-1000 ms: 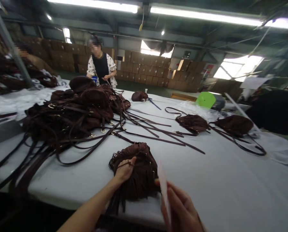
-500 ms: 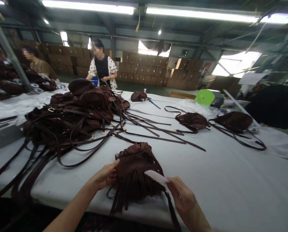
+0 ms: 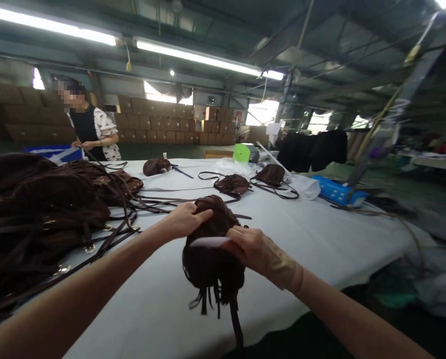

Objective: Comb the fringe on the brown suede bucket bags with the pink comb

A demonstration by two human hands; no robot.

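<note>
A dark brown fringed suede bag (image 3: 213, 264) hangs lifted above the white table (image 3: 320, 234), its fringe and a strap dangling. My left hand (image 3: 185, 219) grips the bag's top with curled fingers. My right hand (image 3: 250, 249) holds the bag's right side and pinches a white comb (image 3: 208, 242) lying across the bag's front.
A big heap of brown fringed bags and straps (image 3: 43, 209) covers the table's left. Three more bags (image 3: 232, 184) lie farther back, with a green object (image 3: 242, 152). A person (image 3: 91, 132) stands at the far left edge. Blue items (image 3: 337, 190) sit beyond the right edge.
Both hands have lifted the bag off the table and forward. The comb now lies across the bag's front. My view has swung right.
</note>
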